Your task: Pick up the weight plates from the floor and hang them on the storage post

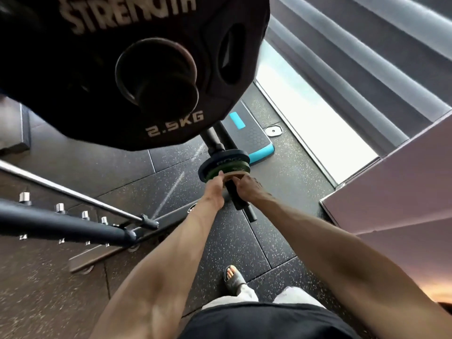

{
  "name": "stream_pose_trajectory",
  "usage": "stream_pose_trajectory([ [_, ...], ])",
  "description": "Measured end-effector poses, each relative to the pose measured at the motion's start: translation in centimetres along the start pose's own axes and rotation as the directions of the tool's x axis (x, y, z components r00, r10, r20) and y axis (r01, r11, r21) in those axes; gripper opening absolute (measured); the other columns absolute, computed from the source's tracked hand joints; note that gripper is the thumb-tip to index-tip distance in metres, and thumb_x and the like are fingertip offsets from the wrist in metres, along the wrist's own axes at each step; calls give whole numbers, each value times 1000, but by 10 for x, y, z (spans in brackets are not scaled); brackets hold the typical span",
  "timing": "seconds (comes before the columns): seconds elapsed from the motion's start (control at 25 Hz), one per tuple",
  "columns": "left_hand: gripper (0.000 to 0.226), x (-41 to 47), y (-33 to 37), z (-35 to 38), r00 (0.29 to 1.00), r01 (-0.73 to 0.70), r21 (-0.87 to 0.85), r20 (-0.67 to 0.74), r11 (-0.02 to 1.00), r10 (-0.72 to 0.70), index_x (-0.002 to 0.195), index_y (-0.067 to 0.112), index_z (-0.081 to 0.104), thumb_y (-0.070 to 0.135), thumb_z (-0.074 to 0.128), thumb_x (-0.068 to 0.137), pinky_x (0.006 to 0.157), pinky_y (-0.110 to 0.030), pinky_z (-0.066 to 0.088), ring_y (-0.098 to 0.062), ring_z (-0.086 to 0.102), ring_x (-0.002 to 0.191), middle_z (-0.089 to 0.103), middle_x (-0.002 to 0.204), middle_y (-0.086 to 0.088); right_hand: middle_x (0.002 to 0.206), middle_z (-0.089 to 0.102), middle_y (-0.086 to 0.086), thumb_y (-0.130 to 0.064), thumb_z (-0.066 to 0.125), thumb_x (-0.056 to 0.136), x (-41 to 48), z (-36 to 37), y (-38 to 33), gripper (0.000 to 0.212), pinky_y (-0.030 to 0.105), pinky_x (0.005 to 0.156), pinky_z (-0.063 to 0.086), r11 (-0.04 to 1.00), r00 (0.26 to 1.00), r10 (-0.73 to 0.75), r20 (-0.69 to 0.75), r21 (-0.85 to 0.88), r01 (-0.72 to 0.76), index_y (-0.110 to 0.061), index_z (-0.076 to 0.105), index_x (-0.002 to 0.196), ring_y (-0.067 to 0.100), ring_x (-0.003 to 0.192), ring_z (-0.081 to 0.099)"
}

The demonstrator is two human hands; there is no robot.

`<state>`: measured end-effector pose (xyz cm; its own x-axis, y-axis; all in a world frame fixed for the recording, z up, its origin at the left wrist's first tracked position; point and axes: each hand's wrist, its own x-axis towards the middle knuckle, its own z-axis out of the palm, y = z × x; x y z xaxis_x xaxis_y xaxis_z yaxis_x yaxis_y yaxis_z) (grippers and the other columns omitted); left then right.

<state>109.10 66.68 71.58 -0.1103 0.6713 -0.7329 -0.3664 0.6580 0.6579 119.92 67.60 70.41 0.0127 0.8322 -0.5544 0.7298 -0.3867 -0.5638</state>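
A black storage post slants up from the floor ahead of me. On it sit a dark blue plate, a green plate and a small tan plate nearest my hands. My left hand holds the left edge of the tan plate. My right hand holds its right edge, beside the post. A large black plate marked 2.5KG hangs on another peg very close to the camera, filling the upper left.
A rack frame with a dark tube, chrome pegs and a steel bar lies at left. A black and blue step platform sits on the speckled rubber floor beyond the post. A pale box stands at right. My sandalled foot is below.
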Motion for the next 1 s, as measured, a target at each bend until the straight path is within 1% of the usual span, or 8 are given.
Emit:
stream_pose_trajectory([
  [0.08,28,8,9,5,1000,-22,-24,-18,999,22,122,4,60,19,45,105,88,-32,51,-15,57,73,64,98,-8,127,64,13,-46,42,100,12,-2,-5,48,40,100,46,1000,1000,-2,5,-9,2,-13,60,129,31,117,61],
  [0.2,25,17,16,8,999,-20,-32,-28,999,19,118,7,62,10,45,100,62,-20,49,-12,55,69,63,89,-5,118,68,8,-43,43,99,28,-5,-11,37,39,93,51,997,998,-46,39,-55,48,-21,67,117,27,106,64],
  [0.32,23,22,22,11,999,-30,-67,-32,997,28,99,5,68,5,46,95,60,-23,48,-13,61,67,68,81,-5,100,71,1,-45,41,91,47,-4,-9,31,41,84,56,993,994,-96,56,-59,100,-31,67,98,20,89,66],
  [0.4,23,24,26,11,999,-10,-54,-32,999,9,87,7,68,6,46,95,61,-23,49,-12,66,62,71,70,-2,104,72,2,-50,39,88,50,-7,-16,37,43,86,57,994,994,-81,80,-62,86,-30,67,103,22,91,67],
  [0.52,29,33,35,4,999,-30,-47,-35,998,28,111,0,70,10,50,93,77,-27,52,-24,68,100,74,102,-13,127,63,12,-45,48,97,55,-17,-29,51,39,100,49,992,991,-52,119,-107,65,-10,56,134,30,116,61],
  [0.64,36,38,46,-1,1000,-19,-41,-15,999,18,123,-2,65,9,47,94,71,-23,51,-18,64,94,70,108,-12,135,58,16,-39,51,97,65,-26,-38,61,40,104,47,989,987,-28,158,-141,50,-1,39,144,31,121,58],
  [0.88,39,47,47,7,983,0,37,-182,999,6,128,2,62,14,48,94,89,-30,41,-24,57,117,64,131,-15,133,60,16,-36,50,96,73,-36,-36,55,41,101,50,947,980,-73,183,-297,126,-4,45,141,31,119,60],
  [1.0,42,40,57,6,955,30,191,-297,981,28,131,2,54,18,43,94,76,-35,46,-31,59,112,61,129,-15,113,66,11,-30,54,95,66,-48,-45,33,43,92,55,906,972,-152,178,-369,209,-10,62,119,28,100,65],
])
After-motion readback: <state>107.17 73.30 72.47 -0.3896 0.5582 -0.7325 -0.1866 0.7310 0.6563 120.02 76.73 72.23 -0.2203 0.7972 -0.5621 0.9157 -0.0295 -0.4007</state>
